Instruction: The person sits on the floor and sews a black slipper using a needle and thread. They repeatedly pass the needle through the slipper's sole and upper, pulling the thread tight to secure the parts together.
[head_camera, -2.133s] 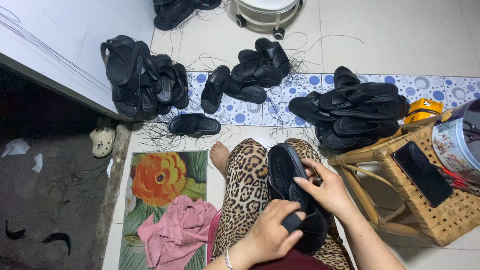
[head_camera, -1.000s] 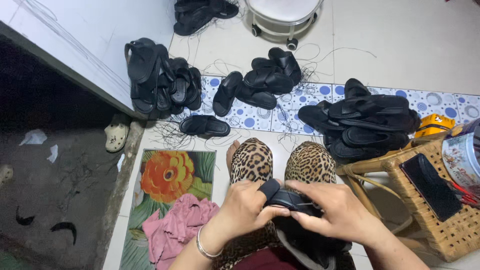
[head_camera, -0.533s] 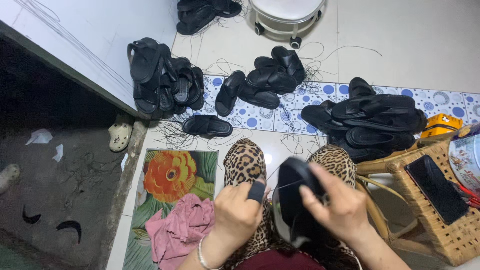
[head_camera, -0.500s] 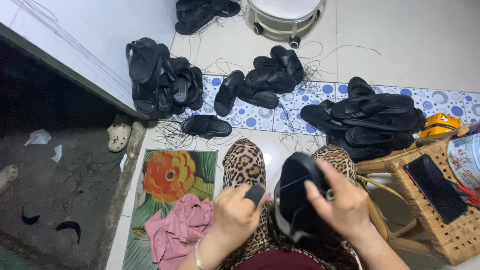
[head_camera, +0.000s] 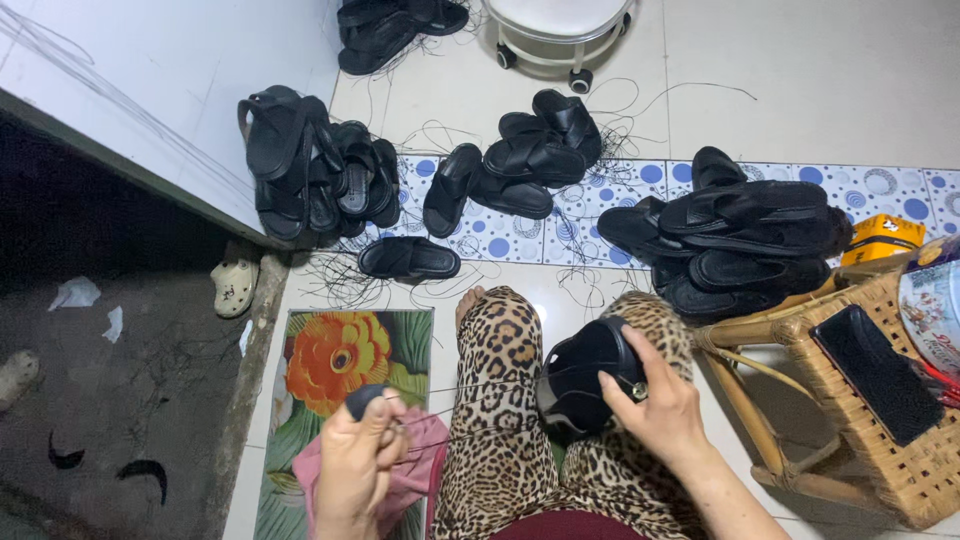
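The left hand (head_camera: 362, 468) is cut off at the wrist by the bottom edge, and the small dark object (head_camera: 362, 400) pinched in it is mostly hidden by the fingers, so its kind cannot be told. The lower part of the sandal (head_camera: 585, 385) is covered by the right hand (head_camera: 662, 412). The pink cloth (head_camera: 415, 470) is half concealed behind the left hand. The stool (head_camera: 560, 25) is cropped by the top edge, the round container (head_camera: 935, 300) by the right edge. How the threads are attached is too fine to be made out.

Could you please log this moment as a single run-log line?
left hand: pulling thread taut | right hand: holding black sandal on lap | floor: sandal piles
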